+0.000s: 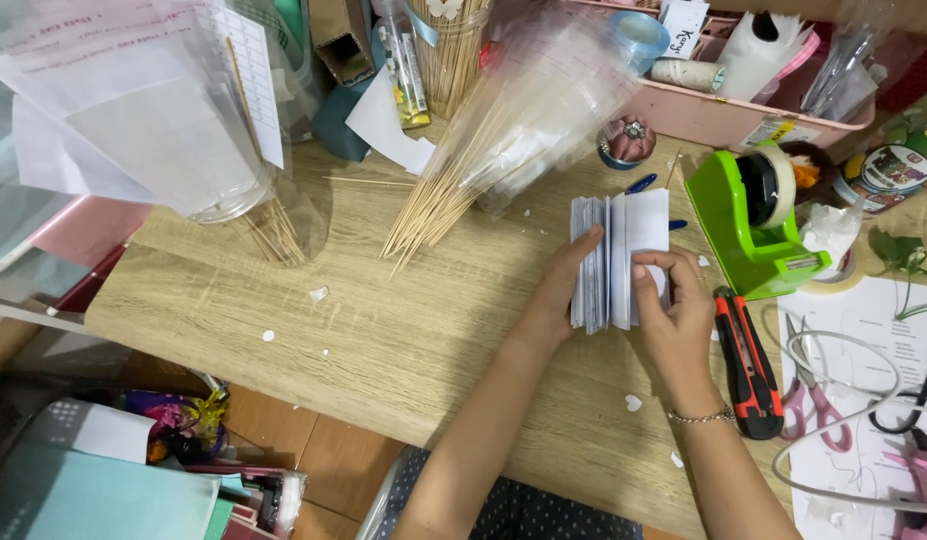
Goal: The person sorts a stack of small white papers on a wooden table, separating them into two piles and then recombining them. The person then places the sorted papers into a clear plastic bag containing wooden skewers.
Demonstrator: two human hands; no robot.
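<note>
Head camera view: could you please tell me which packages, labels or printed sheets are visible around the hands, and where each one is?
Clear plastic bag: behind the left hand, holding bamboo skewers.
White label card: in the pink tray, far right.
Printed white sheet: right of the right hand, under scissors.
Paper stack: white, held upright by both hands.

I see open tabletop (383, 330) left of my left hand (558, 290), bare wood with only paper scraps. Behind it a fan of bamboo skewers (433, 200) slants across the way back. My right hand (673, 310) is hemmed in: the green tape dispenser (758, 225) stands just beyond, the orange utility knife (745, 360) lies just beside it, and pink-handled scissors (808, 385) and a white cable (853, 350) crowd farther right.
</note>
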